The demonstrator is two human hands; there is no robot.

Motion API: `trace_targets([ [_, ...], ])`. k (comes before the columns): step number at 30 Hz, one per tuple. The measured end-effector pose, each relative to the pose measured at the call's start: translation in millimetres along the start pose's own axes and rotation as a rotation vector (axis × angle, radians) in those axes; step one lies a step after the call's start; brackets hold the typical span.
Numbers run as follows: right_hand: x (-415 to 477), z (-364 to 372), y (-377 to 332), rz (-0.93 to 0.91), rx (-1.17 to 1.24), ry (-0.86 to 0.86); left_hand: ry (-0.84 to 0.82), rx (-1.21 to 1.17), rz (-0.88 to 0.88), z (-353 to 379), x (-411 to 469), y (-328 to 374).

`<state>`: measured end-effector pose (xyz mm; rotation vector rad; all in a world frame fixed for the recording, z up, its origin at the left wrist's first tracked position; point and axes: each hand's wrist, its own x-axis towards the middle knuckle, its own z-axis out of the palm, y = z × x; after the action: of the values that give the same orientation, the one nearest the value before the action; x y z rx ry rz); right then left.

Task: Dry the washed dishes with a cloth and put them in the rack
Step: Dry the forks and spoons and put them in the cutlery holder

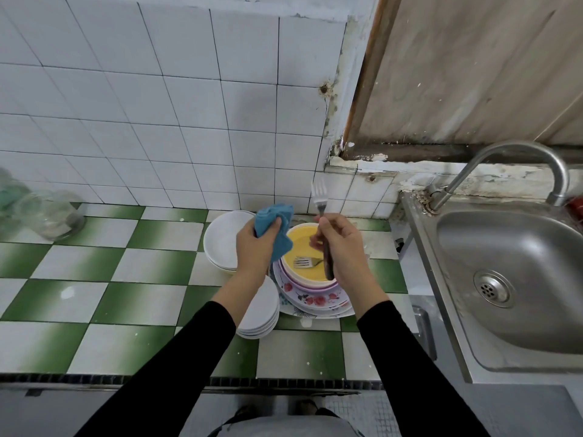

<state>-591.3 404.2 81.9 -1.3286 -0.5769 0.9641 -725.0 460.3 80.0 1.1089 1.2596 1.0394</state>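
Glass jars (47,216) sit well off to the left of both hands, not part of this. Moving right, a stack of white bowls (220,241) is just beside the left hand (252,250) and partly under it. That hand's fingers (275,224) are curled tight round a bunched blue cloth (273,216), held up off the green-and-white tiled desk (126,263).

Just right of the cloth, with a small gap between them, is the fork (320,200). It's upright, long axis near vertical, tines poking out above the right hand (342,247) and the dark handle running down through the closed fist. So the bare tines are the bit nearest the cloth, up and to the right of the left fingers. My guess is the cloth hand goes across to wrap them.

Below both hands a yellow bowl (299,244) tops a pile of flowery plates (315,301), and a second fork (303,262) lies in it. Further right is the steel sink (504,263). No rack in view, so I can't tell which way the fork goes afterwards.
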Motion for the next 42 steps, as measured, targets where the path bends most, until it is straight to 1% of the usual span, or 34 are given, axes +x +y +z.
trace_targets([
  [3, -9.1, 3.2, 10.9, 0.044, -0.161, -0.041, 0.153, -0.037, 0.141, 5.2, 7.3, 12.0],
  [5, -11.5, 6.1, 13.5, 0.054, -0.253, -0.049, 0.144, 0.022, 0.283, 6.2, 10.7, 16.0],
  [6, -11.8, 8.1, 12.9, 0.047, -0.285, -0.053, 0.089, 0.096, 0.367, 5.4, 11.2, 15.0],
  [9, -10.7, 14.0, 8.2, 0.01, -0.348, -0.053, -0.195, 0.505, 0.715, 4.2, 8.9, -4.4],
  [10, -8.9, 14.2, 8.1, 0.017, -0.349, -0.039, -0.273, 0.607, 0.811, 5.0, 6.6, -13.3],
  [11, -7.4, 13.5, 8.6, 0.031, -0.343, -0.026, -0.317, 0.662, 0.877, 5.7, 4.0, -20.0],
  [13, -6.4, 10.5, 10.1, 0.037, -0.352, -0.013, -0.345, 0.693, 0.945, 5.1, 4.1, -26.2],
  [14, -7.4, 9.3, 10.4, 0.029, -0.362, -0.02, -0.34, 0.689, 0.939, 3.9, 5.8, -24.8],
  [17, -13.8, 8.1, 8.3, -0.001, -0.35, -0.071, -0.229, 0.616, 0.778, -0.4, 15.6, -14.4],
  [18, -15.2, 8.9, 7.4, -0.001, -0.337, -0.078, -0.214, 0.602, 0.76, -0.9, 16.1, -11.5],
  [19, -15.1, 9.5, 6.6, 0.004, -0.326, -0.075, -0.227, 0.599, 0.788, -0.4, 13.5, -10.3],
  [21, -11.5, 9.7, 5.8, 0.021, -0.312, -0.045, -0.294, 0.621, 0.907, 0.6, 5.0, -14.1],
  [23, -9.7, 9.3, 5.0, 0.031, -0.321, -0.022, -0.343, 0.638, 0.946, -1.3, 0.6, -19.9],
  [25, -12.7, 9.0, 5.1, 0.022, -0.339, -0.047, -0.299, 0.617, 0.893, -2.5, 4.6, -19.4],
  [27, -17.3, 8.8, 6.4, 0.018, -0.348, -0.083, -0.21, 0.564, 0.774, -2.4, 10.8, -14.3],
  [28, -18.7, 9.2, 7.2, 0.017, -0.344, -0.088, -0.192, 0.549, 0.751, -2.5, 11.8, -12.8],
  [29, -18.8, 9.5, 7.7, 0.017, -0.339, -0.086, -0.194, 0.547, 0.768, -2.9, 10.9, -13.2],
  [31, -16.2, 9.3, 7.7, 0.028, -0.324, -0.066, -0.24, 0.564, 0.828, -4.5, 4.9, -17.8],
  [33, -13.0, 7.2, 9.4, 0.058, -0.311, -0.022, -0.314, 0.567, 0.844, -5.2, -3.1, -24.6],
  [35, -10.7, 3.2, 11.5, 0.063, -0.33, 0.028, -0.393, 0.554, 0.767, -3.4, -10.7, -28.1],
  [36, -10.4, 0.7, 11.7, 0.049, -0.367, 0.044, -0.4, 0.528, 0.714, -1.7, -13.6, -28.0],
  [38, -11.3, -3.6, 11.5, 0.012, -0.447, 0.067, -0.31, 0.422, 0.587, 1.5, -15.9, -25.5],
  [40, -13.5, -6.7, 11.3, -0.013, -0.478, 0.092, -0.126, 0.255, 0.405, 4.3, -14.4, -18.0],
  [41, -14.5, -7.6, 11.6, -0.01, -0.47, 0.1, -0.026, 0.186, 0.341, 5.0, -11.7, -14.9],
  [42, -16.0, -7.3, 11.7, 0.001, -0.457, 0.102, 0.06, 0.15, 0.33, 5.1, -8.6, -11.1],
])
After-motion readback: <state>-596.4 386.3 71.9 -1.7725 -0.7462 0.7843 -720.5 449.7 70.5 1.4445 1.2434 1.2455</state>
